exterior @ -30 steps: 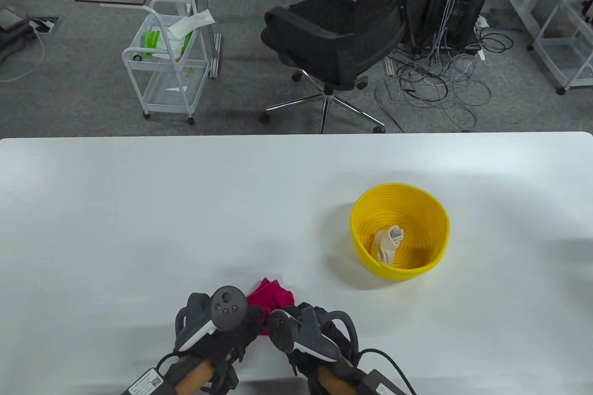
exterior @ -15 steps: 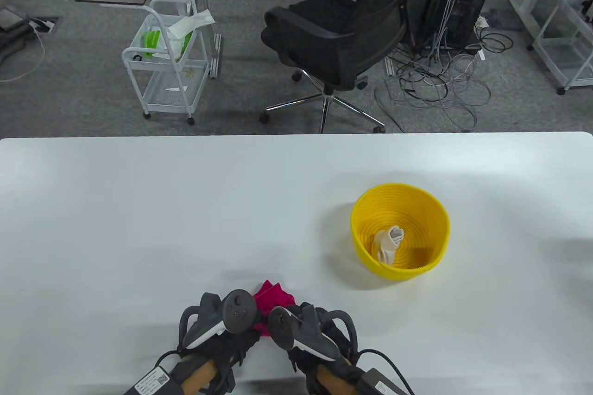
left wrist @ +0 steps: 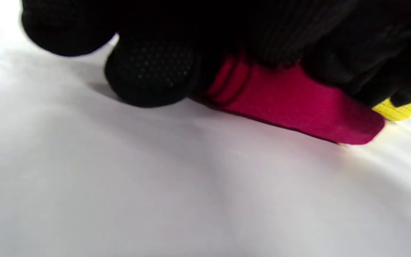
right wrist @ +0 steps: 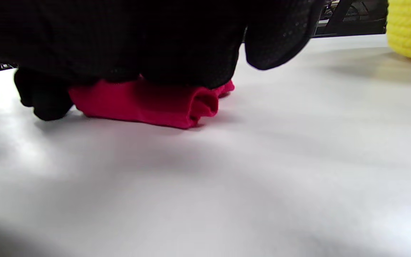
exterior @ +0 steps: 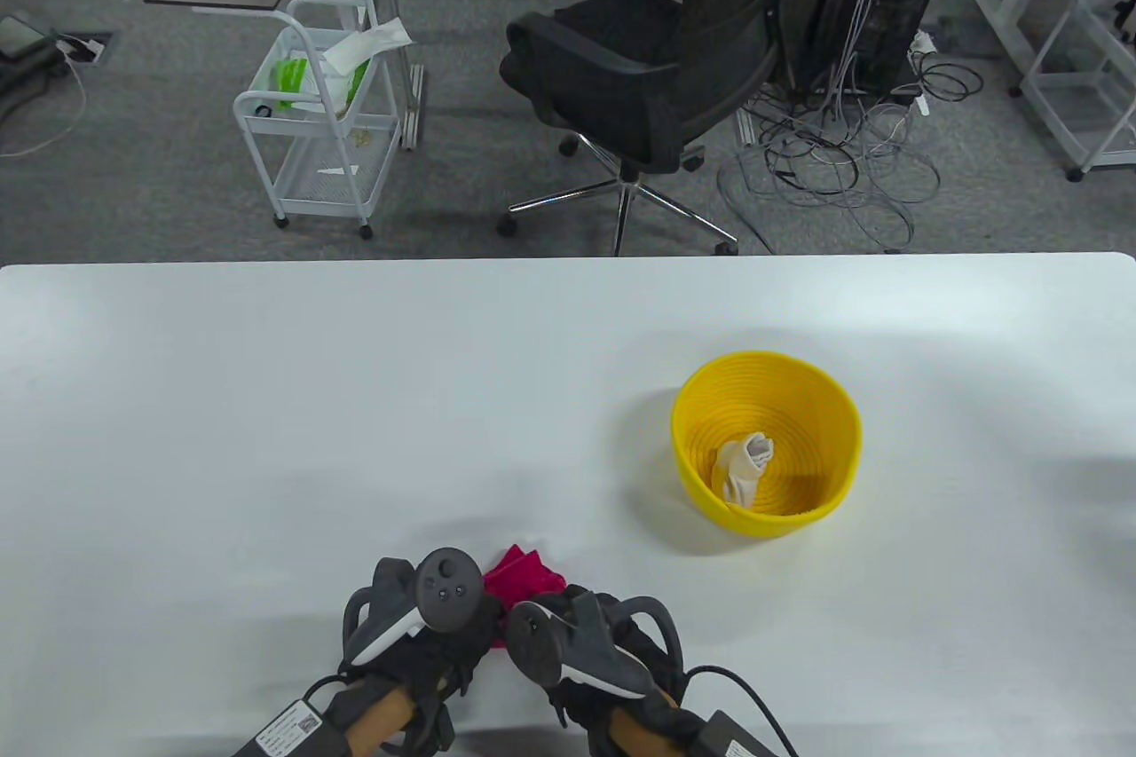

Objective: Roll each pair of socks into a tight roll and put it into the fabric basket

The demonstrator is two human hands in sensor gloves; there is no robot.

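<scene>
A red sock pair [exterior: 525,576] lies near the table's front edge, partly rolled, with its loose end poking out beyond my hands. My left hand [exterior: 457,626] covers its left part; in the left wrist view the thumb [left wrist: 152,71] sits against the red sock pair [left wrist: 291,103] and the fingers curl over it. My right hand [exterior: 552,628] curls over the rolled end of the sock pair [right wrist: 148,103]. To the right stands the yellow fabric basket [exterior: 703,501], with a white sock roll [exterior: 744,466] inside. Both hands' fingertips are hidden under the trackers in the table view.
The white table [exterior: 266,437] stretches wide to the left and behind the socks. The basket stands about a hand's length to the right and further back. Past the far edge are a black office chair [exterior: 639,74], a white cart [exterior: 319,136] and floor cables [exterior: 843,162].
Both hands have shifted slightly over the red socks, the left a little to the right. Less of the red fabric shows beyond the hands. The basket has not moved.
</scene>
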